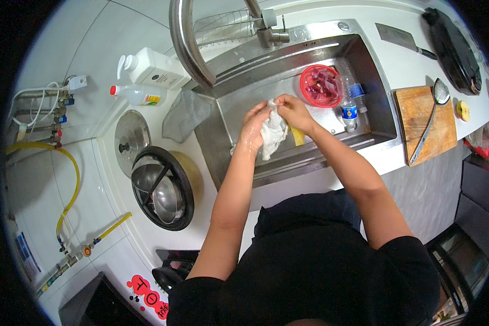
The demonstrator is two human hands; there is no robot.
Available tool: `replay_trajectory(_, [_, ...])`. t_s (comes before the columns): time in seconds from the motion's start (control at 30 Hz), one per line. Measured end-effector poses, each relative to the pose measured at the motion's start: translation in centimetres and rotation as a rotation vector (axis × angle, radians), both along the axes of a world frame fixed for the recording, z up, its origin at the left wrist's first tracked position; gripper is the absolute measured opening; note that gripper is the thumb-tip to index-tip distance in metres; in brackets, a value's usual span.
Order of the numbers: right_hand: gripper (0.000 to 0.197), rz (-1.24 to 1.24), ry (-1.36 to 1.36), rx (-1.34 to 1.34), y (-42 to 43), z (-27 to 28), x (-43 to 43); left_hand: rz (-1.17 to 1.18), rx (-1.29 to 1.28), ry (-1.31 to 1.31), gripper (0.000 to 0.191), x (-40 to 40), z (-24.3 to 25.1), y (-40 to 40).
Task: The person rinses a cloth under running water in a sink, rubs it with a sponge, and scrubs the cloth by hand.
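Both my hands grip a wet white cloth over the stainless-steel sink. My left hand has the cloth's near side against its palm. At the cloth's upper end are the pinched fingers of my right hand. A flat yellow piece shows below the right hand; whether it is held I cannot tell. Right of the hands, a red plastic basket in the sink contains dark red-purple pieces. Beside it lie clear plastic bottles, one with a blue label.
The curved faucet arches over the sink's left end. A grey cloth drapes over the left rim. On the right are a cutting board bearing a ladle, a cleaver and a cut fruit. A lidded pot stands left.
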State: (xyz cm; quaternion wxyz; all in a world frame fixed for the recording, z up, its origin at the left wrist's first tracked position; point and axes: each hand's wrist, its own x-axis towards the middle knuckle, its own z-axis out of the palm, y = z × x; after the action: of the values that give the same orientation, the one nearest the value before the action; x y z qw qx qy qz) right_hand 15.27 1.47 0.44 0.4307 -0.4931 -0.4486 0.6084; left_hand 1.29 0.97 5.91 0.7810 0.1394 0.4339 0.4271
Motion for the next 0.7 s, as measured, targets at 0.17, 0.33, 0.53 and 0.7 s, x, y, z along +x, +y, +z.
replay_trajectory(0.17, [0.016, -0.088, -0.039, 0.014, 0.1, 0.8, 0.7, 0.072, -0.026, 0.046, 0.017, -1.2, -0.9, 0.2])
replay_trajectory(0.33, [0.009, -0.169, 0.184, -0.082, -1.7, 1.7, 2.6, 0.307, 0.144, 0.085, 0.015, -4.4, -1.1, 1.3])
replay_trajectory(0.53, [0.01, 0.113, 0.076, -0.33, -3.6, -0.7, 3.8, 0.441, 0.024, -0.472, 0.033, -3.1, 1.9, 1.5])
replay_trajectory(0.7, [0.03, -0.271, 0.832, -0.838, -0.5, -2.2, 1.2, 0.18, 0.009, -0.874, 0.041, -0.8, 0.4, 0.5])
